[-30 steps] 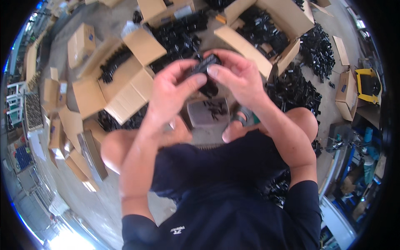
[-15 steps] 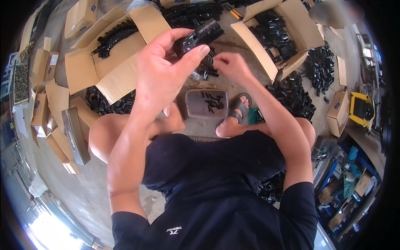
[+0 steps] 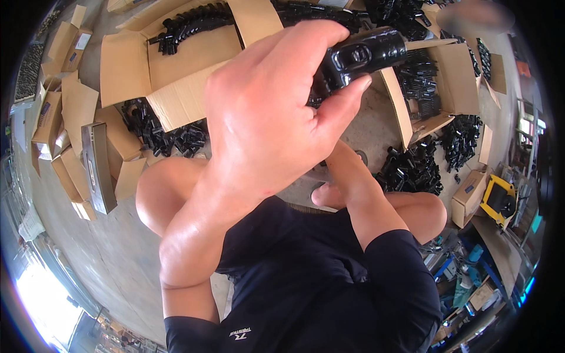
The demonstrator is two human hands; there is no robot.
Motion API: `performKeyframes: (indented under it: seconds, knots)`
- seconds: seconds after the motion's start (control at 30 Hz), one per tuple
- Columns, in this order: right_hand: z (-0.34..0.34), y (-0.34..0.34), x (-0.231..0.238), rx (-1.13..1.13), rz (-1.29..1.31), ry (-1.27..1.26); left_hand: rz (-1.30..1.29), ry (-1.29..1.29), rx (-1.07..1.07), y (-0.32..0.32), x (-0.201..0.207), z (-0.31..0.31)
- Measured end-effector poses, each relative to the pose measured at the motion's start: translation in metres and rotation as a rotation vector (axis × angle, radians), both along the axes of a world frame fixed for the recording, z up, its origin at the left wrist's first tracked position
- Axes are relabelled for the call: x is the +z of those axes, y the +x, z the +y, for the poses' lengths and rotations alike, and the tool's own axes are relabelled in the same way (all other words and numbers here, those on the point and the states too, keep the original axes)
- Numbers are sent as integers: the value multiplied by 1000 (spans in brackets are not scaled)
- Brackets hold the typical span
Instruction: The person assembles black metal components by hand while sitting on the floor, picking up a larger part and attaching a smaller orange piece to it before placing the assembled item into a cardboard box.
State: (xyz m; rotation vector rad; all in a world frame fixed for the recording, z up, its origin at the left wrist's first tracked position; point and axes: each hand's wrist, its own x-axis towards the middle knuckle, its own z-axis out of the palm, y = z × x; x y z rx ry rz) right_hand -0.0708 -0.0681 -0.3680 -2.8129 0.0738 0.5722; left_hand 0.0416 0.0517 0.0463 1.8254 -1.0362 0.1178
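Observation:
Raised close to the view, my left hand (image 3: 271, 112) is closed around a glossy black tubular part (image 3: 371, 53). The thumb and fingers grip its near end, while the far end points right and shows a round opening in a raised boss. My right forearm (image 3: 356, 185) reaches up behind the left hand. My right hand itself is hidden there, so whether it touches the part or holds anything cannot be made out.
An open carton (image 3: 182, 73) with rows of black parts stands at far left, another open carton (image 3: 459, 79) at far right. Loose black parts lie in a right-hand pile (image 3: 412, 170) and a left-hand pile (image 3: 159, 132). A yellow frame (image 3: 499, 200) stands farther right.
My left hand has come much closer to the view and moved right with the black part. My right hand has gone from sight behind it. The plastic bin between my feet is now covered.

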Motion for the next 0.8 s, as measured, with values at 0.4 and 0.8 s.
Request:
performKeyframes:
  seconds: [0.4,0.8]
  knots:
    - [45,-83,72,89,5,32,-55,-5,-40,-8,-16,-9]
    - [56,-93,89,28,-240,23,-160,-40,-93,-30,-60,-22]
